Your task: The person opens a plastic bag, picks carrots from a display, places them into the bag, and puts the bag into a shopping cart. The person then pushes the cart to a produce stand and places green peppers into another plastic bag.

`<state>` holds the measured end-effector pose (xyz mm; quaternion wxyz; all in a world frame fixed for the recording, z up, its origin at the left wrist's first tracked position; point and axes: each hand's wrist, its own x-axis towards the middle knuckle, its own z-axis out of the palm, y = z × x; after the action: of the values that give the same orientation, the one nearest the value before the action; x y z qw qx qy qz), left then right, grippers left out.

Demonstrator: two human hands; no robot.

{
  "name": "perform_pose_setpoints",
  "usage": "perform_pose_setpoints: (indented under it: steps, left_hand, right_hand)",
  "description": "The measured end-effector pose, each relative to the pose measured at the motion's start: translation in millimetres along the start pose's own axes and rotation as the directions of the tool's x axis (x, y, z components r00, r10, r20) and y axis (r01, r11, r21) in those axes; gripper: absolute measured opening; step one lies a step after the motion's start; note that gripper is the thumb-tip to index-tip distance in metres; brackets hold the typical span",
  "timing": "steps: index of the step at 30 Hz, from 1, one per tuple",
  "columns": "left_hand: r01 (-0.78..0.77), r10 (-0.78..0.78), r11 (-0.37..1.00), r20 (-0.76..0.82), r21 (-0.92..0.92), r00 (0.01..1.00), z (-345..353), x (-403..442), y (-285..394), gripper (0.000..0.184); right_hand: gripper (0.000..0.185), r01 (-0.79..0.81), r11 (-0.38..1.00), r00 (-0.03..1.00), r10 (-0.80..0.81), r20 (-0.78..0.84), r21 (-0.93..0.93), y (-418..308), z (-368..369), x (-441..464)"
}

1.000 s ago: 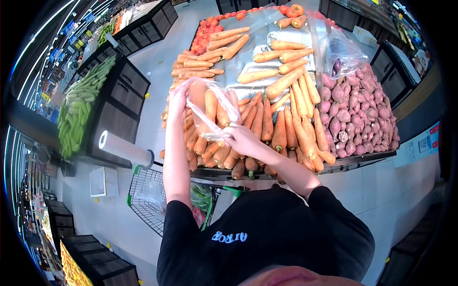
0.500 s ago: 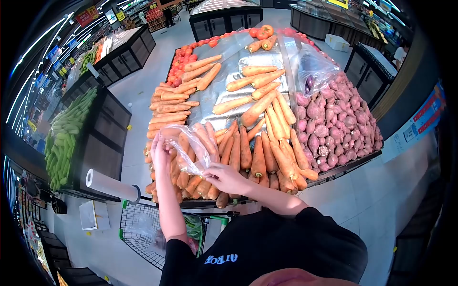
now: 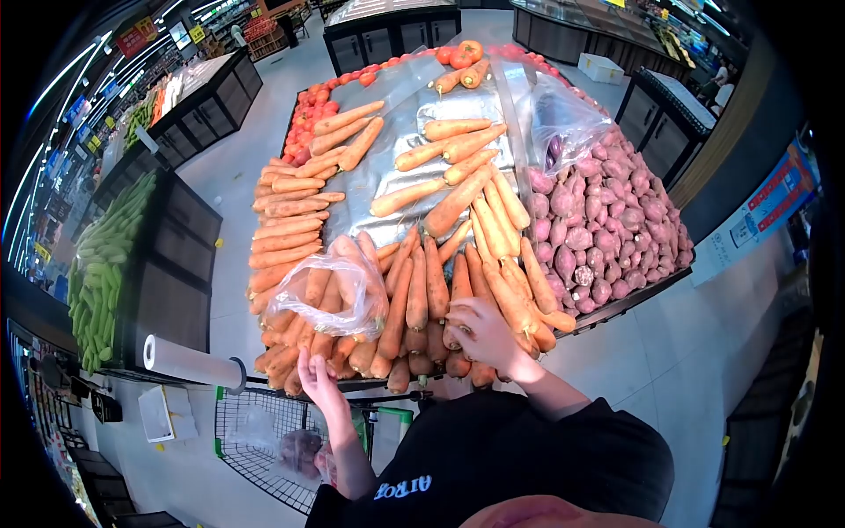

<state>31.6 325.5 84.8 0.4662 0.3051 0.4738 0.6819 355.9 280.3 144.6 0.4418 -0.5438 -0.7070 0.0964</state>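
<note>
The thin, clear plastic bag [image 3: 304, 295] lay loose on the thick orange carrots [image 3: 437, 286], at the near left part of the worktop [image 3: 635, 299]. The left hand [image 3: 320, 380] was the nearer one: the bag was just beyond its fingertips, on the side away from the body. This hand held nothing that could be seen, and its fingers were a little bent and slightly apart. From the right hand [image 3: 481, 333], the bag was to the left and a bit farther forward, with several carrots between. The right hand was over the near ends of the carrots, its fingers loosely curved and parted; whether they touched a carrot, I cannot tell. Near this hand, the carrots had their long axis running away from the body, with thick ends toward it. Left of the bag, the row of carrots [image 3: 286, 241] lay crosswise.
</note>
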Motion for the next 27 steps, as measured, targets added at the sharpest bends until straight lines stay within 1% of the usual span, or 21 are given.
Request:
perform_pose_setpoints:
  steps: [1,2,5,6,7,8,9,10,11,13,16,19,21,22,24,25,26,27]
  left_hand:
    - [0.013,-0.013,0.999,0.003,0.030,1.000,-4.7,-10.7,-3.3,0.046]
    - [0.027,-0.027,0.998,0.005,0.061,1.000,-8.7,-22.1,-4.5,0.044]
    - [0.050,-0.056,0.991,0.046,0.123,0.997,-7.2,-33.4,-6.0,0.038]
    - [0.054,-0.064,0.989,0.065,0.138,0.996,-3.3,-37.3,-3.2,0.036]
    - [0.082,-0.087,0.987,0.030,0.141,0.996,9.3,-38.7,2.5,0.028]
    - [0.088,-0.095,0.989,0.050,0.122,0.994,13.4,-35.6,1.9,0.027]
    - [0.094,-0.101,0.991,0.074,0.101,0.992,17.8,-32.7,0.5,0.025]
    - [0.101,-0.108,0.992,0.098,0.080,0.989,23.3,-30.5,-0.3,0.024]
    - [0.069,-0.074,0.996,0.087,0.060,0.993,32.4,-27.9,-2.6,0.022]
    - [0.045,-0.057,0.995,0.133,0.091,0.990,47.1,-24.7,2.3,0.020]
    - [0.018,-0.037,0.995,0.189,0.100,0.981,63.2,-26.3,6.2,0.020]
    - [-0.010,-0.017,0.993,0.229,0.117,0.973,62.5,-28.3,0.4,0.020]
    - [-0.022,-0.013,0.990,0.251,0.136,0.968,62.1,-31.4,-0.8,0.021]
    - [-0.024,-0.015,0.989,0.261,0.146,0.965,62.8,-34.5,0.6,0.022]
    - [-0.030,-0.024,0.982,0.284,0.185,0.959,61.3,-38.5,-0.3,0.031]
    - [-0.035,-0.030,0.976,0.295,0.214,0.955,58.9,-39.7,-2.7,0.037]
    - [-0.039,-0.040,0.968,0.306,0.247,0.951,55.6,-42.1,-3.7,0.045]
    - [0.021,-0.092,0.972,0.297,0.233,0.950,56.8,-44.5,2.0,0.061]
  right_hand:
    - [0.026,-0.022,0.986,1.000,0.019,-0.020,-0.168,4.6,-16.3,-6.6]
    - [0.032,-0.048,0.943,0.998,0.036,-0.042,-0.329,7.8,-31.1,-14.1]
    - [0.037,-0.186,0.847,0.980,0.199,-0.027,-0.497,36.9,-40.0,-49.1]
    - [0.039,-0.177,0.843,0.979,0.202,-0.007,-0.508,39.9,-39.2,-54.6]
    - [0.042,-0.169,0.838,0.979,0.205,0.012,-0.518,41.6,-38.3,-59.4]
    - [0.044,-0.159,0.833,0.978,0.206,0.029,-0.529,44.2,-36.4,-61.7]
    - [0.048,-0.164,0.850,0.977,0.209,0.036,-0.501,48.7,-34.2,-62.5]
    - [0.049,-0.192,0.850,0.973,0.232,0.020,-0.490,53.9,-31.9,-62.8]
    - [0.051,-0.221,0.850,0.967,0.254,0.004,-0.478,58.4,-28.8,-62.6]
    - [0.055,-0.276,0.848,0.953,0.302,-0.016,-0.453,53.1,-28.6,-56.6]
    - [0.056,-0.331,0.865,0.944,0.304,-0.130,-0.378,48.9,-31.4,-55.3]
    - [0.066,-0.425,0.733,0.891,0.442,-0.101,-0.531,38.9,-44.7,-56.7]
    - [0.071,-0.444,0.702,0.874,0.475,-0.098,-0.557,42.2,-49.2,-60.8]
    - [0.074,-0.454,0.685,0.865,0.492,-0.097,-0.570,43.6,-50.6,-63.1]
    - [0.069,-0.448,0.707,0.880,0.456,-0.132,-0.547,46.3,-52.6,-61.9]
    - [0.067,-0.445,0.717,0.886,0.439,-0.149,-0.536,48.3,-54.1,-59.4]
    - [0.063,-0.481,0.746,0.875,0.436,-0.210,-0.460,51.0,-56.6,-56.3]
    - [0.059,-0.512,0.771,0.858,0.438,-0.268,-0.379,55.0,-60.4,-51.6]
